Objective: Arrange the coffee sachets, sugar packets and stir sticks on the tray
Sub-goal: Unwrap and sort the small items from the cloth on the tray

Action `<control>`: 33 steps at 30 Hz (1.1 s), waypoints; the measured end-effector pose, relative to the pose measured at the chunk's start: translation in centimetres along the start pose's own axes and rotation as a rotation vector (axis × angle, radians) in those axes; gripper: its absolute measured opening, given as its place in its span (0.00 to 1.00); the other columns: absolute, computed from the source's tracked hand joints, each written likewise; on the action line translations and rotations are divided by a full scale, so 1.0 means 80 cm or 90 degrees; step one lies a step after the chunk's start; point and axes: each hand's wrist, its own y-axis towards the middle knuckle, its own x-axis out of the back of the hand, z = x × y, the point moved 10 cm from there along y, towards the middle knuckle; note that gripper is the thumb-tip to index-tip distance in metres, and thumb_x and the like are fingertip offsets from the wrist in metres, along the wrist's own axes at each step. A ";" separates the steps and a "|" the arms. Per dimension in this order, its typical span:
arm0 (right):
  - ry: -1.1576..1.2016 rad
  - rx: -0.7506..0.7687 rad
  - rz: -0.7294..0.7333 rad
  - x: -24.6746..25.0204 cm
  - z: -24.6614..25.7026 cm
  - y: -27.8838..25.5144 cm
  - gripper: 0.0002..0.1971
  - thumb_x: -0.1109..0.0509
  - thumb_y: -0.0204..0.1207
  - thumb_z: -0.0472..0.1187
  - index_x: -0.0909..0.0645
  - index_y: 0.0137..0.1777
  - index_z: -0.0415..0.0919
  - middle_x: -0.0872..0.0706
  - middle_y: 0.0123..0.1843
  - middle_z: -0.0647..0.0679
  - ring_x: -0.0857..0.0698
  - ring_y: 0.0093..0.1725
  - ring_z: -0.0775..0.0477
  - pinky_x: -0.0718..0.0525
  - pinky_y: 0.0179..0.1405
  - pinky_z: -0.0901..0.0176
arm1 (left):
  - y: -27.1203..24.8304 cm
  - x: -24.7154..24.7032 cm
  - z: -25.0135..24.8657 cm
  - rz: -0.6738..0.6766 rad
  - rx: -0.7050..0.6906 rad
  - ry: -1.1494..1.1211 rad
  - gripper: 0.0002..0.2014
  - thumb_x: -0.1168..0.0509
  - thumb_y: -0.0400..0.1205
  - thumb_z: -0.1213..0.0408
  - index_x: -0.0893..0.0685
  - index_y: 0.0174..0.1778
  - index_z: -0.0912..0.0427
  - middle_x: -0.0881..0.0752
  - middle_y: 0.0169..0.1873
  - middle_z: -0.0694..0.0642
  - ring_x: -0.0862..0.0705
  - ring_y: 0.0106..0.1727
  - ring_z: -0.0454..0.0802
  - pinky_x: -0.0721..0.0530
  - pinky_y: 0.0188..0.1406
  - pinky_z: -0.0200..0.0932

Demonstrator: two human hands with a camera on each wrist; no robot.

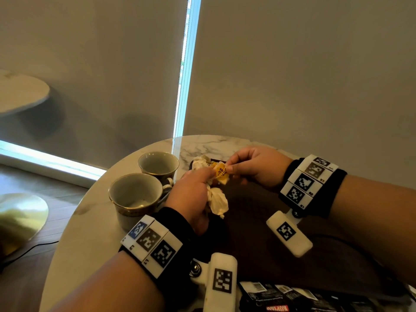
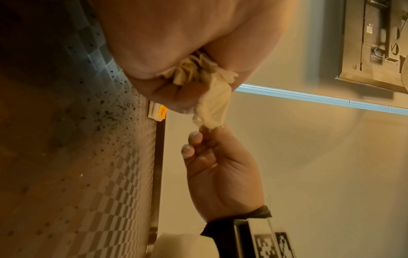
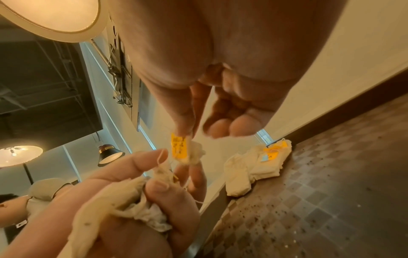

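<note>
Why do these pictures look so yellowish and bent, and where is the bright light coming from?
Head view: daylight glares through the slit between the blinds, whose straight edge bows from the wide lens. Left wrist view: the left hand fills the frame, soft and warm-tinted. Right wrist view: lit lamps give a yellow cast; the orange tag is slightly blurred.

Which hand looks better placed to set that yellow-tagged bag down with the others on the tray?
Probably the right hand: it pinches the yellow tag, while the left hand grips a bunch of tea bags.
</note>
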 end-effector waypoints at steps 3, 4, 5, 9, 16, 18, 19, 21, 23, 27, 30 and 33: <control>0.026 0.007 0.019 -0.001 0.004 -0.004 0.03 0.24 0.76 0.31 0.13 0.45 0.39 0.11 0.35 0.44 0.15 0.32 0.49 0.19 0.28 0.60 | -0.002 -0.005 0.000 0.021 0.001 -0.008 0.15 0.34 0.81 0.62 0.15 0.63 0.58 0.11 0.56 0.70 0.11 0.52 0.65 0.15 0.65 0.67; 0.019 0.002 0.022 0.000 0.005 -0.006 0.02 0.26 0.77 0.32 0.14 0.46 0.39 0.12 0.35 0.45 0.16 0.32 0.50 0.20 0.28 0.60 | -0.001 -0.007 0.003 0.040 0.007 -0.008 0.13 0.36 0.83 0.65 0.15 0.62 0.58 0.11 0.52 0.69 0.11 0.46 0.61 0.11 0.57 0.61; 0.006 -0.003 0.023 0.000 0.006 -0.007 0.02 0.27 0.79 0.32 0.14 0.47 0.39 0.12 0.35 0.46 0.16 0.32 0.51 0.20 0.28 0.61 | 0.000 -0.010 0.005 0.065 0.010 -0.001 0.12 0.38 0.83 0.67 0.13 0.60 0.59 0.11 0.44 0.66 0.12 0.37 0.56 0.11 0.45 0.53; 0.024 -0.032 0.035 -0.002 0.005 -0.009 0.04 0.31 0.81 0.31 0.15 0.49 0.37 0.13 0.34 0.46 0.19 0.31 0.52 0.20 0.28 0.62 | -0.004 -0.016 0.009 0.085 0.019 0.015 0.10 0.33 0.78 0.63 0.12 0.54 0.59 0.14 0.38 0.60 0.19 0.30 0.50 0.21 0.38 0.46; 0.053 -0.025 0.039 -0.005 0.005 -0.013 0.02 0.26 0.77 0.34 0.16 0.47 0.37 0.12 0.36 0.43 0.15 0.32 0.51 0.19 0.29 0.62 | 0.012 -0.010 0.017 0.043 0.028 -0.058 0.38 0.18 0.64 0.42 0.15 0.68 0.56 0.12 0.63 0.69 0.13 0.65 0.70 0.18 0.66 0.73; 0.039 -0.024 0.019 0.003 0.005 -0.014 0.02 0.25 0.77 0.34 0.16 0.45 0.38 0.12 0.36 0.43 0.16 0.32 0.52 0.20 0.29 0.61 | 0.019 -0.004 0.022 0.025 0.044 -0.094 0.38 0.20 0.65 0.41 0.16 0.68 0.57 0.14 0.65 0.70 0.14 0.66 0.73 0.18 0.66 0.74; 0.037 -0.020 0.013 0.007 0.007 -0.014 0.03 0.25 0.76 0.34 0.16 0.45 0.38 0.13 0.36 0.43 0.17 0.31 0.51 0.21 0.29 0.60 | 0.021 -0.002 0.024 0.017 0.049 -0.108 0.41 0.20 0.63 0.40 0.16 0.68 0.58 0.14 0.66 0.71 0.15 0.67 0.73 0.19 0.65 0.75; 0.041 -0.018 0.014 0.012 0.007 -0.017 0.06 0.21 0.70 0.37 0.16 0.43 0.39 0.12 0.36 0.42 0.18 0.32 0.48 0.23 0.31 0.58 | 0.020 -0.003 0.023 0.017 0.056 -0.116 0.42 0.19 0.60 0.37 0.15 0.67 0.57 0.14 0.66 0.69 0.14 0.67 0.72 0.18 0.64 0.74; 0.043 -0.020 0.022 0.016 0.007 -0.020 0.10 0.19 0.60 0.41 0.14 0.41 0.41 0.11 0.37 0.41 0.20 0.31 0.46 0.24 0.32 0.57 | 0.014 -0.002 0.019 0.000 0.057 -0.131 0.39 0.20 0.61 0.37 0.13 0.64 0.57 0.13 0.64 0.69 0.14 0.66 0.71 0.18 0.64 0.74; 0.027 -0.029 0.015 0.024 0.005 -0.024 0.09 0.15 0.64 0.38 0.14 0.39 0.42 0.12 0.37 0.40 0.20 0.28 0.48 0.23 0.29 0.59 | 0.003 0.008 0.008 -0.056 0.028 -0.103 0.16 0.30 0.82 0.50 0.15 0.56 0.59 0.11 0.53 0.68 0.11 0.53 0.65 0.13 0.57 0.59; 0.037 -0.043 -0.032 0.033 0.004 -0.024 0.07 0.25 0.71 0.30 0.20 0.40 0.40 0.16 0.35 0.39 0.22 0.25 0.47 0.26 0.22 0.62 | -0.003 0.004 0.004 -0.025 0.031 -0.023 0.03 0.35 0.85 0.63 0.17 0.49 0.57 0.15 0.48 0.59 0.19 0.44 0.55 0.20 0.41 0.49; 0.102 -0.054 -0.034 0.032 0.002 -0.026 0.07 0.31 0.75 0.26 0.20 0.44 0.38 0.16 0.31 0.41 0.20 0.23 0.50 0.24 0.19 0.64 | -0.003 0.003 0.000 -0.018 0.015 0.018 0.10 0.37 0.84 0.69 0.14 0.56 0.53 0.17 0.59 0.58 0.19 0.57 0.57 0.20 0.46 0.53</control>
